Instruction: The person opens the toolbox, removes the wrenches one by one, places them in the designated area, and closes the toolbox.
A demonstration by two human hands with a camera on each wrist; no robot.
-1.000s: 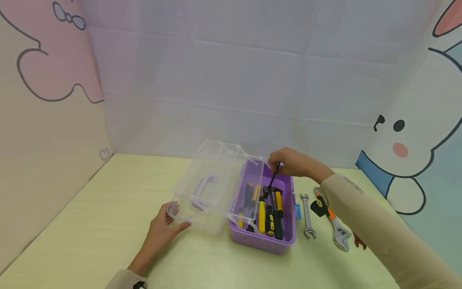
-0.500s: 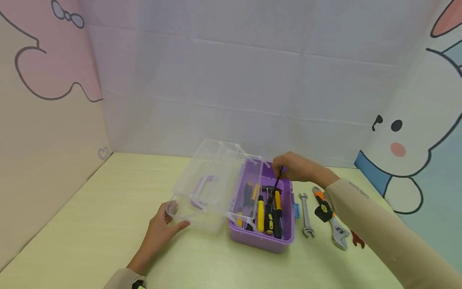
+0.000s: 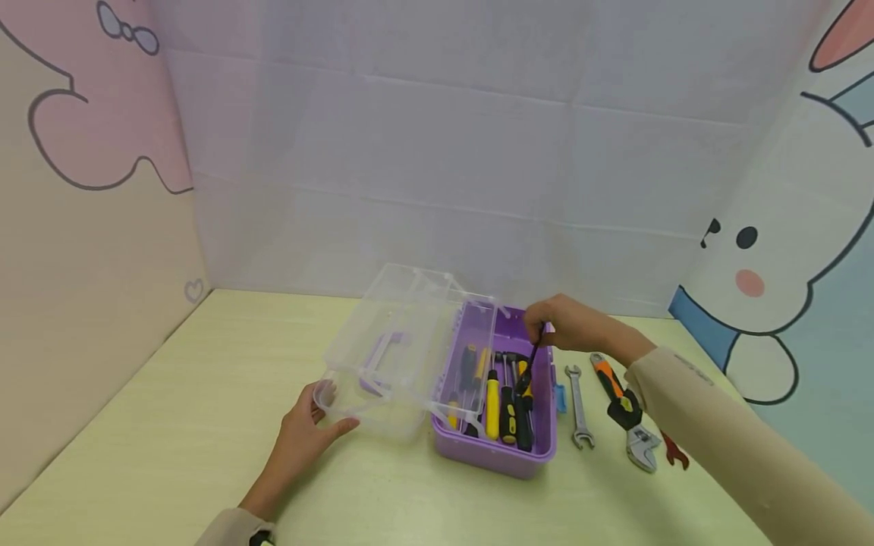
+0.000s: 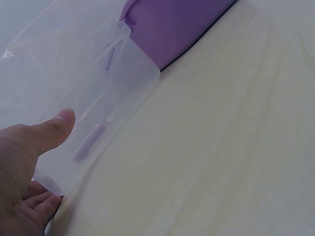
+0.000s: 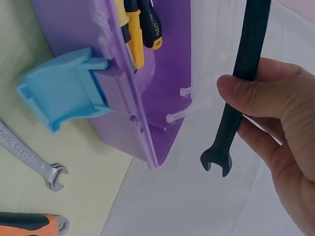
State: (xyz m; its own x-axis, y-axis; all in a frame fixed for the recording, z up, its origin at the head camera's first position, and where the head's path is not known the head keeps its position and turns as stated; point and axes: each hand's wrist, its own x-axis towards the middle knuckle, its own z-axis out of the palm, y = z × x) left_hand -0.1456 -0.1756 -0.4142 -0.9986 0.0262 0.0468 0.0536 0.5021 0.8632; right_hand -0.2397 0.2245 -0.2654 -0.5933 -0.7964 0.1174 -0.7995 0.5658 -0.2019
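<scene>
A black open-end wrench (image 5: pixel 231 118) hangs tilted from my right hand (image 3: pixel 563 324), pinched between thumb and fingers over the right side of a purple toolbox (image 3: pixel 488 459). Its lower end is among the tools inside in the head view. Several screwdrivers with yellow and black handles (image 3: pixel 493 406) lie in the box beside a hammer (image 3: pixel 510 356). The toolbox's clear lid (image 3: pixel 410 326) is swung out to the left. My left hand (image 3: pixel 303 434) grips the lid's outer edge, thumb on one face and fingers on the other (image 4: pixel 44 206).
Right of the box lie a silver open-end wrench (image 3: pixel 579 406), an adjustable wrench (image 3: pixel 642 447) with an orange and black handle, and a red tool end (image 3: pixel 674 453) partly under the sleeve. A light blue latch (image 5: pixel 64 91) sticks out from the box's right side.
My right hand has moved to the right and a little nearer, carrying the black wrench across the box. The left hand keeps its hold on the lid.
</scene>
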